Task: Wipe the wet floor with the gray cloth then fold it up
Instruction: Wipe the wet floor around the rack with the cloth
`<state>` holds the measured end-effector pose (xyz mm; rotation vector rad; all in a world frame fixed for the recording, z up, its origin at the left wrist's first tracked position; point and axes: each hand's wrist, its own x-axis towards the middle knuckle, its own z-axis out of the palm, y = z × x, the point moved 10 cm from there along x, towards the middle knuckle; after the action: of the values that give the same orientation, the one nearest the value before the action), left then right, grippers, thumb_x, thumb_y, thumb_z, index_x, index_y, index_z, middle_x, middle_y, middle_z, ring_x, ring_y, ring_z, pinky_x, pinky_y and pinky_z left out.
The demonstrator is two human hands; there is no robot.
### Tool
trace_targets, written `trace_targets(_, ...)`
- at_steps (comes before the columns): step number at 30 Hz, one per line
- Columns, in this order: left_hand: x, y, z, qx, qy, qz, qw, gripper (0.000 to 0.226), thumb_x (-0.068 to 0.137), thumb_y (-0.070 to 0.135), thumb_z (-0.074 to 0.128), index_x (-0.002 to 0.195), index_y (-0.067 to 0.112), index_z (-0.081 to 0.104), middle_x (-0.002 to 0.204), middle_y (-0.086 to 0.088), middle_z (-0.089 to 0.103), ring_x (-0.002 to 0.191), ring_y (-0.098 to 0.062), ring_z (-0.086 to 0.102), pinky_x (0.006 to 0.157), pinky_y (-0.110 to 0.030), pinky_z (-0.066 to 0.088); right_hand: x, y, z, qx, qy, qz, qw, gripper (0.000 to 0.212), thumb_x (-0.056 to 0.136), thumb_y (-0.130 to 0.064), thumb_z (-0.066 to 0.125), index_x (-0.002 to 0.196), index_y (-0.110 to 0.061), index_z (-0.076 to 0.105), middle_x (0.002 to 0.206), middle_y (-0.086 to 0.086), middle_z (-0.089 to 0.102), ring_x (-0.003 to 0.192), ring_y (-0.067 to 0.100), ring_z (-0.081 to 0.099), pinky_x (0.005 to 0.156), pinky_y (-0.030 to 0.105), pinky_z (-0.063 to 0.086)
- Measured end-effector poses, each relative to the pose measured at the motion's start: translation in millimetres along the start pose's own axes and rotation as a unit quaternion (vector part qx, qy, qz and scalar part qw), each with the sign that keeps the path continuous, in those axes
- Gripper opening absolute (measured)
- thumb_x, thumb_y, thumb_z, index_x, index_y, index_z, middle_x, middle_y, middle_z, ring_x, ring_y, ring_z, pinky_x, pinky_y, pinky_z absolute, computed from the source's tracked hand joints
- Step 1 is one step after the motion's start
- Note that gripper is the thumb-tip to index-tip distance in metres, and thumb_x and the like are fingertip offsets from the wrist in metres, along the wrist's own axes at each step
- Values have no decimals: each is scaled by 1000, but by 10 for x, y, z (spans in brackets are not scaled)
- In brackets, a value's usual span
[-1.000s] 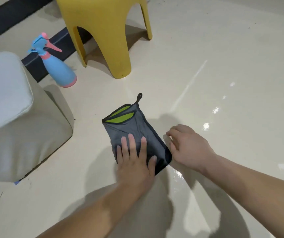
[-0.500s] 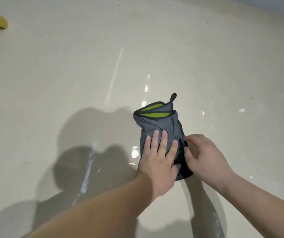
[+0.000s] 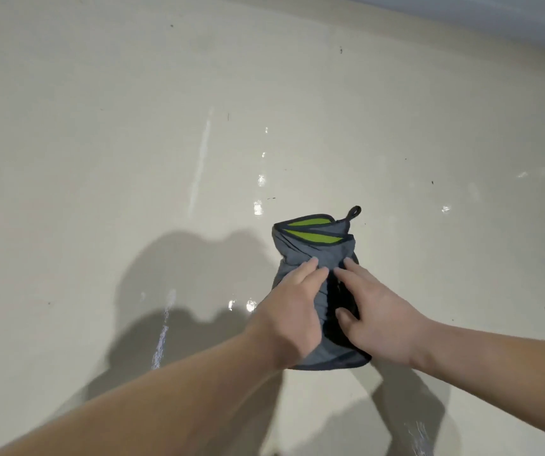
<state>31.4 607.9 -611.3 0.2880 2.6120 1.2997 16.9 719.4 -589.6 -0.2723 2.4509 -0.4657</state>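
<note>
The gray cloth, with dark trim, a lime-green inner side and a small hanging loop at its far corner, lies bunched on the glossy cream floor. My left hand rests on its left half, fingers fairly straight and pressing down. On its right half lies my right hand, fingers stretched forward and thumb spread onto a dark fold. The fingertips of both hands nearly meet at the cloth's middle. The near edge of the cloth shows between my wrists.
Wet glints dot the floor beyond the cloth and left of my left hand. A wet streak runs through my shadow. A grey wall base crosses the top right.
The view swung away from the yellow stool, spray bottle and cushion, with the cloth now on another stretch of floor. My right hand moved from the cloth's right edge onto it; the cloth is more bunched.
</note>
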Motion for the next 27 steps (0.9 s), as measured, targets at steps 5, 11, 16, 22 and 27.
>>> trace_targets(5, -156, -43, -24, 139, 14, 7, 990, 67, 85, 14, 29, 148, -2, 46, 156, -24, 43, 149, -36, 36, 124, -43, 28, 196, -29, 130, 60, 0, -30, 998, 76, 83, -30, 58, 150, -12, 29, 160, 5, 19, 150, 27, 21, 123, 33, 24)
trace_targets(11, -482, -37, -73, 190, 28, -89, 977, 73, 82, 15, 42, 153, -3, 36, 162, -31, 24, 151, -46, 25, 121, -55, 29, 365, -44, 401, -89, -2, -133, 987, 103, 92, -59, 53, 161, -21, -14, 164, 3, -34, 152, 24, -30, 126, 48, -2)
trace_targets(16, -367, 72, -55, 378, -146, -188, 895, 90, 84, 33, 45, 161, 15, 1, 169, -15, -11, 157, -35, -6, 127, -44, 10, 384, 69, 587, -114, 68, -164, 977, 97, 88, -77, 22, 162, -22, -10, 165, 6, -30, 153, 23, -28, 121, 50, -13)
trace_targets(22, 242, 315, 161, 410, -173, -238, 863, 82, 82, 31, 51, 154, 15, 16, 166, -15, 5, 150, -36, 15, 123, -43, 22, 466, 556, 207, -136, 124, -183, 966, 91, 88, -75, 5, 163, -23, -7, 167, 7, -25, 155, 21, -22, 126, 50, -5)
trace_targets(27, 714, 762, 668, 327, -76, -259, 906, 96, 71, 35, 39, 159, 14, 6, 169, -15, -9, 156, -34, -10, 127, -43, 7, 559, 1576, -453, -118, 188, -91, 971, 92, 92, -80, 16, 163, -25, -3, 169, 7, -20, 156, 21, -19, 126, 48, -5)
